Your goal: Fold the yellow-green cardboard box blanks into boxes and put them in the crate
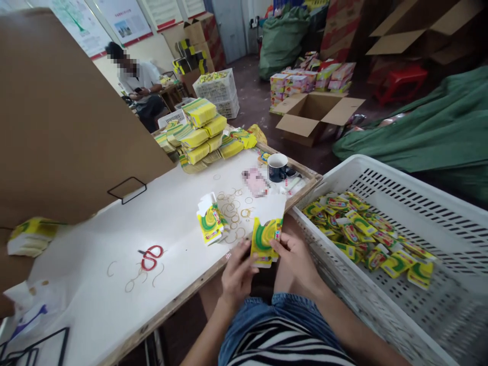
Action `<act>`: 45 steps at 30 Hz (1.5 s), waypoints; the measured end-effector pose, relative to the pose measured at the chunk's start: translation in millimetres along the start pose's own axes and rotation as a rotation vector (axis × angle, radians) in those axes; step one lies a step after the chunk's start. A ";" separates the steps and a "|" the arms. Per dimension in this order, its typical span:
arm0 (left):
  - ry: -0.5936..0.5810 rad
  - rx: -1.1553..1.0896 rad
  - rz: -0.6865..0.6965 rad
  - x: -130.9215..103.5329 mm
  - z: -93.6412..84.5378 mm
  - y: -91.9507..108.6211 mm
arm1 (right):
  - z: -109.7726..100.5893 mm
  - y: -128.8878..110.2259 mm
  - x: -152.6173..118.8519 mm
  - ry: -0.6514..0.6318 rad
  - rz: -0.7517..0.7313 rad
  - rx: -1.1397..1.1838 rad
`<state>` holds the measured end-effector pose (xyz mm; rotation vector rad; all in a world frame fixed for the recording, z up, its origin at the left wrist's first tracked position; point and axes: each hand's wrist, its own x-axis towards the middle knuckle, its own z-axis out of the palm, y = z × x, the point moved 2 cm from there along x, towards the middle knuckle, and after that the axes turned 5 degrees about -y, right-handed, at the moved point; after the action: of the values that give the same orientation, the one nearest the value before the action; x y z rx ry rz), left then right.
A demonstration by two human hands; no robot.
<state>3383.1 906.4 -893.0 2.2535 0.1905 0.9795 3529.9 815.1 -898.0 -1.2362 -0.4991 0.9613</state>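
Observation:
Above my lap, at the table's front edge, I hold a yellow and green printed carton [263, 241] with a white flap at its top. My right hand [299, 256] grips its right side, thumb on the printed face. The fingers of my left hand [239, 274] are bent against its lower left edge; what lies behind the carton is hidden. A small stack of like cartons [209, 226] stands on the white table [179, 218] just left of my hands. Several rubber bands [231, 207] lie scattered between that stack and the mug.
At my right a white plastic crate [381, 300] holds many yellow cartons [366, 223]. Bundled cartons [202, 134] are piled at the table's far end. Red-handled scissors [151, 257], a dark mug [277, 168] and a pink item [256, 182] lie about. Another person [139, 81] sits behind.

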 end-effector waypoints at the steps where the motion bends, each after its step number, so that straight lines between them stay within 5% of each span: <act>1: 0.056 -0.159 -0.179 2.0 1.6 -3.7 | -0.6 2.0 -1.2 -0.026 0.007 0.018; 4: 0.035 -0.717 -0.664 8.7 9.5 -11.7 | 3.0 11.5 -4.1 -0.125 0.060 0.091; 8: -0.077 -1.124 -0.873 18.5 16.8 -7.0 | 8.4 23.2 -1.9 -0.162 0.058 0.043; 19: 0.023 -1.183 -0.892 21.1 23.5 -4.4 | 4.7 5.4 -8.9 -0.317 0.005 -0.232; 31: 0.072 -0.676 -0.854 26.2 19.2 -2.5 | -1.5 14.1 -3.2 -0.061 -0.094 -0.657; 38: 0.123 -0.620 -0.908 22.1 20.7 -7.1 | -2.3 17.8 -3.6 -0.130 -0.074 -0.581; 45: 0.001 -0.682 -0.855 19.2 20.5 -1.5 | -7.4 9.3 -3.4 -0.026 -0.153 -0.458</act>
<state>3411.1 904.1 -892.6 1.3265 0.6454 0.4627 3530.6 808.4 -908.4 -1.5676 -0.8545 0.7543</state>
